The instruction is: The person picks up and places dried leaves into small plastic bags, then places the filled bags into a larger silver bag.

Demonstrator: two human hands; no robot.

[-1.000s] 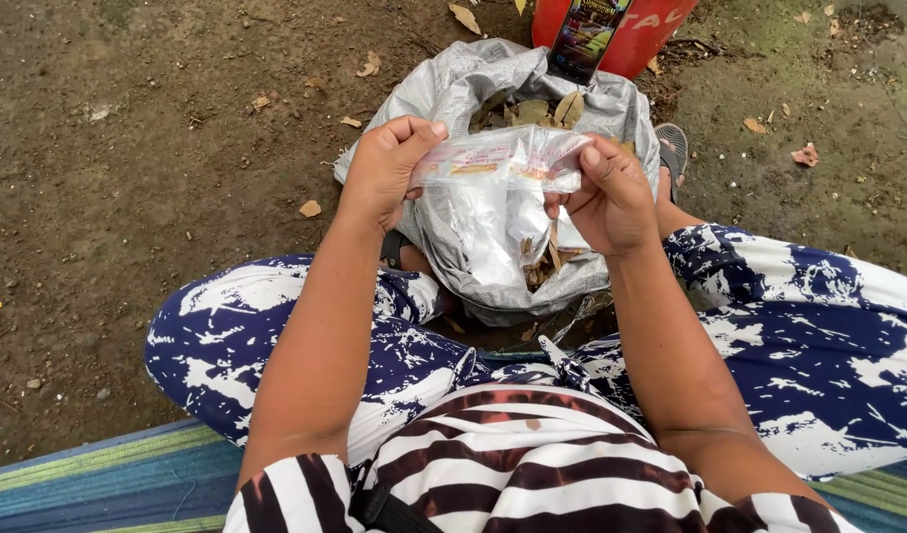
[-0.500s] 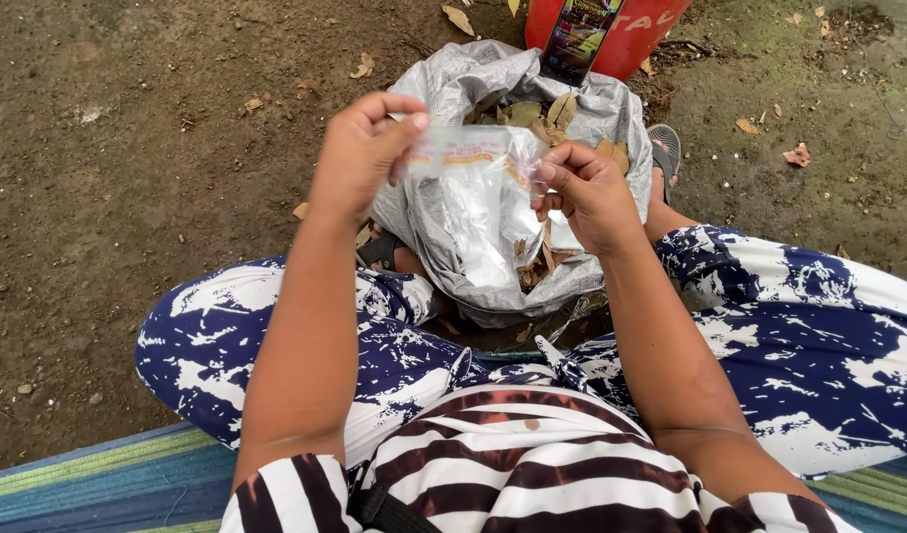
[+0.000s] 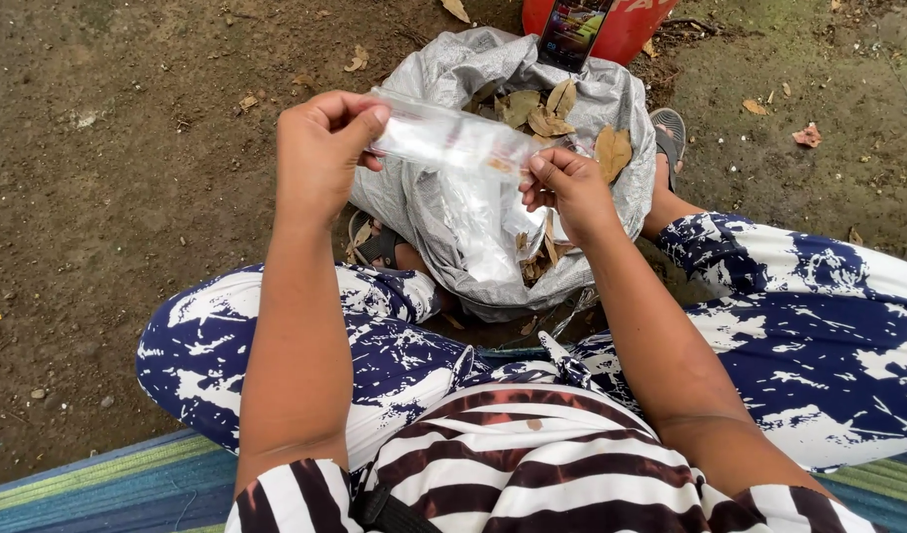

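Two hands are pinched on a clear plastic bag (image 3: 453, 143), left hand (image 3: 320, 153) and right hand (image 3: 567, 188) at either end, stretched flat above the grey sack (image 3: 611, 109) of dry leaves (image 3: 547, 109); looks only pulled out so far, nothing emptied yet

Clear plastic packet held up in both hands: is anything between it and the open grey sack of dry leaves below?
Nothing visible does. The clear plastic packet is pinched at its ends by the left hand and the right hand, directly above the mouth of the crumpled grey plastic sack, where only dry brown leaves lie.
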